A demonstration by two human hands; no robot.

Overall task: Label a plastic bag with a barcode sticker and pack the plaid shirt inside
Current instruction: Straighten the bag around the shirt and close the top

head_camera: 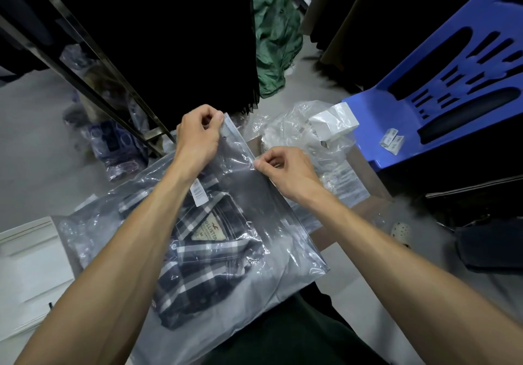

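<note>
The clear zip-top plastic bag point(226, 237) lies across my lap, and the folded navy-and-white plaid shirt point(195, 248) is already inside it, collar label facing up. A small white barcode sticker point(199, 192) shows near the shirt's collar, just beside my left forearm; I cannot tell whether it sits on the bag or on the shirt. My left hand point(198, 138) pinches the far corner of the bag's zip strip, fingers closed on it. My right hand point(285, 169) pinches the same strip partway along its edge, thumb and forefinger pressed together.

I judge I am sealing the bag. If my fingers skip a stretch, or trapped air bulges the film, the zip may stay partly open.

Beyond the bag, crumpled clear plastic bags point(305, 135) pile up, and a blue plastic chair point(452, 87) stands to my right.
</note>
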